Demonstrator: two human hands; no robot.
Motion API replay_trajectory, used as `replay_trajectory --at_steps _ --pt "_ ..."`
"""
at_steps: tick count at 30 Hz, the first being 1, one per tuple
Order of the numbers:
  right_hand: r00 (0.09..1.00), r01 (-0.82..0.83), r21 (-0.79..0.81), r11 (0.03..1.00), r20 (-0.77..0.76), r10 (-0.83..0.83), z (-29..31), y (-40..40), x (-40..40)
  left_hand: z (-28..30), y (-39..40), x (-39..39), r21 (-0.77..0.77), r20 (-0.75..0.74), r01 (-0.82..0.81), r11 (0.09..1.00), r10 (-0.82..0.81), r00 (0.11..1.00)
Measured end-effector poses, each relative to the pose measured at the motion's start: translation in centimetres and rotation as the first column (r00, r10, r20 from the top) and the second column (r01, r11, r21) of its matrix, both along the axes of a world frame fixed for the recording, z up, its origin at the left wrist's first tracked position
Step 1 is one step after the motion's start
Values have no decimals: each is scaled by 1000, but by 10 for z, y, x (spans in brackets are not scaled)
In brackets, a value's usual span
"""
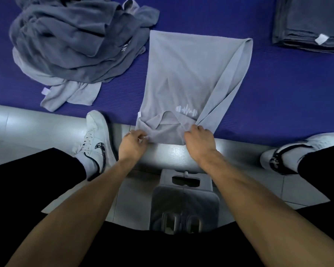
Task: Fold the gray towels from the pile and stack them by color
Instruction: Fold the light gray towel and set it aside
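We judge task midway: folded stack [308, 26] far right, pile [69, 41] far left; left hand [132, 142], right hand [199, 140] pinch light towel [191, 74] near edge.

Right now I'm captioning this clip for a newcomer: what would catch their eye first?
First, the light gray towel spread at the center of the blue mat, its near edge gripped by the left hand and right hand. Next, the rumpled pile at far left, and the folded dark stack at far right.
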State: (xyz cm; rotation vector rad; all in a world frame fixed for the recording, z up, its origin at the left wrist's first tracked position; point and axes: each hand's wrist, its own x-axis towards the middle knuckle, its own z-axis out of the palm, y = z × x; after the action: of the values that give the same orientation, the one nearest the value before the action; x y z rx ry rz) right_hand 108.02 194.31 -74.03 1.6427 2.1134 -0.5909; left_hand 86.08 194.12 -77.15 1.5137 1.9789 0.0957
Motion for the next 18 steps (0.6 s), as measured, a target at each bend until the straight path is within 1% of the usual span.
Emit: replay_trajectory --at_steps 1,3,6,8,10,13,15,17,18 --pt "1000 -4 -12 1000 19 4 -1 1 -2 -3 -1 -4 -7 30 -90 996 90 995" --pt "999 15 -34 999 35 -14 -2 4 -6 -8 2 -5 -62 99 -263 963 268 958" --pt "997 48 -55 997 60 -45 -3 9 -11 -19 18 6 -172 205 -431 886 460 864" --pt "996 61 -56 997 75 -56 -4 11 -13 -25 31 15 -238 193 -476 846 522 831" --pt "994 75 -64 995 86 -69 -4 13 -16 -30 42 18 -269 170 -529 805 581 796" --pt "993 85 -74 994 83 -79 -4 16 -20 -39 43 7 -278 188 -610 742 665 723" --pt "993 95 -84 992 75 -89 -6 18 -22 -45 32 -7 -307 217 -630 713 697 683" --pt "994 99 -86 991 62 -94 -10 21 -23 -53 20 -20 -315 222 -631 709 701 678" --pt "994 100 -88 991 60 -95 -11 21 -23 -57 17 -25 -311 194 -634 708 700 687"
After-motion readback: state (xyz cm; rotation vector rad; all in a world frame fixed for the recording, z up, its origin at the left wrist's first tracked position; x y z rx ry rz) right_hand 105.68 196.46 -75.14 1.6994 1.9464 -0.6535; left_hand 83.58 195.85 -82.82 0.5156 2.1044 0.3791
